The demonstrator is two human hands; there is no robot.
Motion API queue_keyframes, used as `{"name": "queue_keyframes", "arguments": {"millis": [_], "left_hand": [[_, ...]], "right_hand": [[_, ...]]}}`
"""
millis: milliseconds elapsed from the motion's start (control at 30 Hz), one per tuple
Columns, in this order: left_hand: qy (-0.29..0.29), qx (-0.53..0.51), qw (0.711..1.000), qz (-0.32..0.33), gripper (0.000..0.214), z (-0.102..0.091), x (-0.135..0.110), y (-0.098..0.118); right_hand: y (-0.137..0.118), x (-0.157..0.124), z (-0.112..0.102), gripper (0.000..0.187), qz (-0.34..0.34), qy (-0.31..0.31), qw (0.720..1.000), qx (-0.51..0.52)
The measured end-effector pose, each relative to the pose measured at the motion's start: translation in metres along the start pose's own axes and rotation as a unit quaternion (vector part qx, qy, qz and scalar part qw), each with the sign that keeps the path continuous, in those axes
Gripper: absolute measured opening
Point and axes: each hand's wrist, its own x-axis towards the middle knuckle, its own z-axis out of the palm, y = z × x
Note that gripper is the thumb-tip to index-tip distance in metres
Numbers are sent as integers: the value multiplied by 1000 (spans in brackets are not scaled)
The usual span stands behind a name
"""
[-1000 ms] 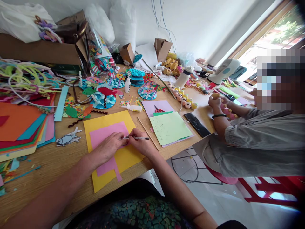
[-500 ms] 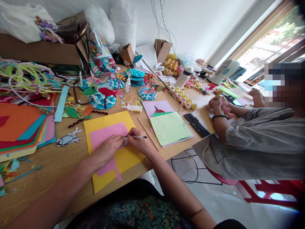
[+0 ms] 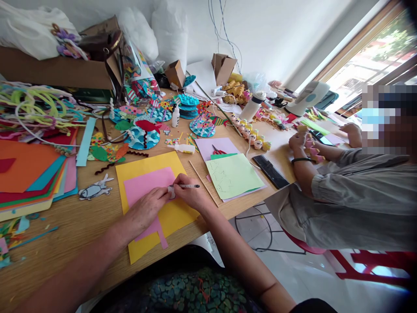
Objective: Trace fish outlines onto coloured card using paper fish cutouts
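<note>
My right hand (image 3: 188, 191) is closed around a slim pen (image 3: 190, 186), its dark end pointing right and its tip hidden by my fingers. Flat on the pink paper (image 3: 143, 184) lies my left hand (image 3: 150, 203), fingers stretched out, the fingertips pressing at the edge of a small white paper piece (image 3: 172, 191). That piece sits between my two hands, partly covered by them. Under the pink paper is a larger yellow sheet (image 3: 176, 217). A narrow pink strip (image 3: 162, 237) sticks out toward the table's front edge.
Right of the yellow sheet lie a thin wooden stick (image 3: 203, 183), light green paper (image 3: 233, 176), red-handled scissors (image 3: 219, 150) and a black phone (image 3: 271, 171). A fish cutout (image 3: 95, 188) and stacked coloured paper (image 3: 29, 169) are at left. A co-worker's hand (image 3: 297, 141) holds a pink craft piece.
My right hand and the pen have shifted very slightly on the paper. My left hand stays in place. The co-worker's hands have moved a little with the pink craft piece.
</note>
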Motion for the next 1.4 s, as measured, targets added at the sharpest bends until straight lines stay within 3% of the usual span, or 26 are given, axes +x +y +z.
{"name": "queue_keyframes", "arguments": {"millis": [300, 667, 867, 967, 1400], "left_hand": [[7, 7, 999, 39, 37, 3, -9, -1], [6, 8, 1000, 18, 37, -1, -12, 4], [12, 167, 982, 88, 31, -8, -12, 9], [22, 237, 967, 91, 31, -10, -14, 13], [52, 284, 954, 79, 38, -3, -20, 6]], "right_hand": [[-1, 1, 3, 7, -5, -7, 1000, 8], [-11, -2, 3, 6, 0, -31, 1000, 4], [-11, -2, 4, 5, 9, -41, 999, 17], [-10, -2, 5, 5, 7, -36, 999, 8], [-12, -4, 5, 6, 4, -33, 999, 13]]}}
